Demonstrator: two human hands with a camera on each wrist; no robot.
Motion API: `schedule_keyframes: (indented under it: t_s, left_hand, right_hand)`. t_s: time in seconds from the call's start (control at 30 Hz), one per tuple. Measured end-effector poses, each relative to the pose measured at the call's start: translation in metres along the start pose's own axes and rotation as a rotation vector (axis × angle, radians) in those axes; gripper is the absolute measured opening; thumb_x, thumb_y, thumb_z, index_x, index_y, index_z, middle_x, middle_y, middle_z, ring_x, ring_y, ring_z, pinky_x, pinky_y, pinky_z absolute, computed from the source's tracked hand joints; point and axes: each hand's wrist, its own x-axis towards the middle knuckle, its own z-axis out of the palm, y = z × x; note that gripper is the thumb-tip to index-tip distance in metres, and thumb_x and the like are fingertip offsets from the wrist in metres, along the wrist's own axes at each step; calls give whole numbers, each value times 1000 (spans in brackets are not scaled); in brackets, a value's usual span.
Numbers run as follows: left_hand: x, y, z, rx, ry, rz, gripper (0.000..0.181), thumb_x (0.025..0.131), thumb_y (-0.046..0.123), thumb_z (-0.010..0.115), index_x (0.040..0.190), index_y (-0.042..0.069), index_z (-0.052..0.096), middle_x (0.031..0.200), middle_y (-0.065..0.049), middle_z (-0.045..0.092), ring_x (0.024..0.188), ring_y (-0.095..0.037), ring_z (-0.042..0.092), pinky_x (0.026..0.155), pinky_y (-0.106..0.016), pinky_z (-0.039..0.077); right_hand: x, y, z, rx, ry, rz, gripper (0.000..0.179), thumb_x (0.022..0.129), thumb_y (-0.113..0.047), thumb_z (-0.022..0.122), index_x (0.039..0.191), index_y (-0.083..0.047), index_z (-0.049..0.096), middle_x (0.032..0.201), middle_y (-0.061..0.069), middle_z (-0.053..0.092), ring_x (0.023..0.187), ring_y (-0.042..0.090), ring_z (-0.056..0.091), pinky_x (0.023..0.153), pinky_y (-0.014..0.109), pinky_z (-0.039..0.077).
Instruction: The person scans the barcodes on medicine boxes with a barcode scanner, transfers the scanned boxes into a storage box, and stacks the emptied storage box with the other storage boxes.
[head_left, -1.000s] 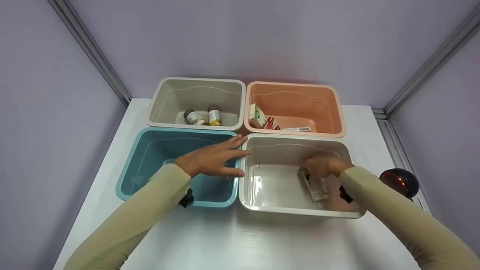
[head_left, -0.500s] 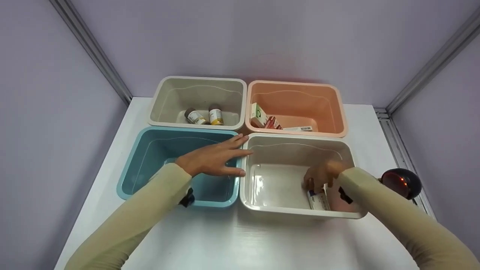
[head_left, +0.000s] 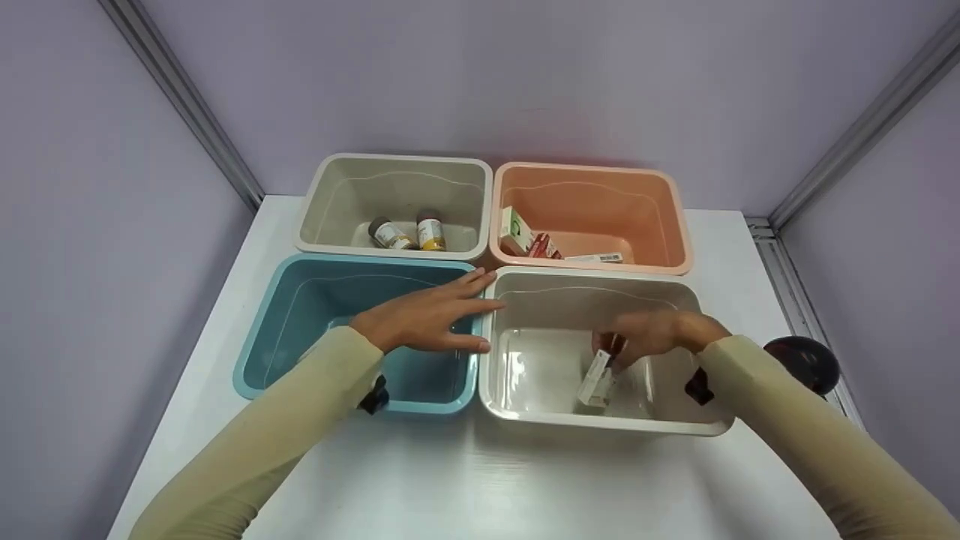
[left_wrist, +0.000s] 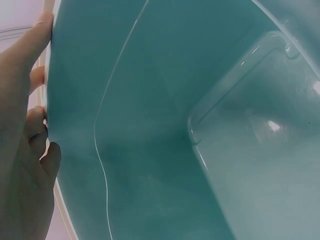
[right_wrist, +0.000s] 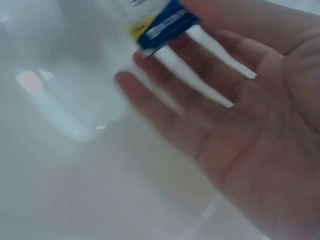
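My right hand [head_left: 651,332] reaches into the front right white bin [head_left: 604,426]. It pinches a small white carton [head_left: 597,380] by its upper end, and the carton hangs tilted over the bin floor. In the right wrist view the carton [right_wrist: 167,26] shows a blue end with a yellow patch, held between thumb and fingers. My left hand [head_left: 431,311] has its fingers spread across the meeting rims of the blue bin [head_left: 431,409] and the white bin. The left wrist view shows those fingers [left_wrist: 37,35] at the blue bin's rim.
A grey bin [head_left: 390,159] at the back left holds two capped bottles [head_left: 430,231]. The peach bin [head_left: 592,166] at the back right holds several cartons, one a green-and-white carton [head_left: 515,232]. A dark round-headed device [head_left: 802,365] stands right of the bins.
My right hand has turned the carton and shifted it left, away from the bin's right side. Red lights on the dark device no longer show. My left hand stays put.
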Motion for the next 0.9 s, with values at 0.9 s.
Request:
schedule_keyframes:
  t_s: [0.9]
  left_hand:
    - [0, 0, 1, -7, 8, -14, 85, 100, 75, 60, 171, 38, 35, 185, 9, 3, 173, -21, -1, 132, -62, 27]
  right_hand:
    - [-91, -28, 10, 60, 976, -304, 55, 85, 23, 69, 131, -7, 71, 119, 5, 62, 107, 8, 56, 93, 8, 46]
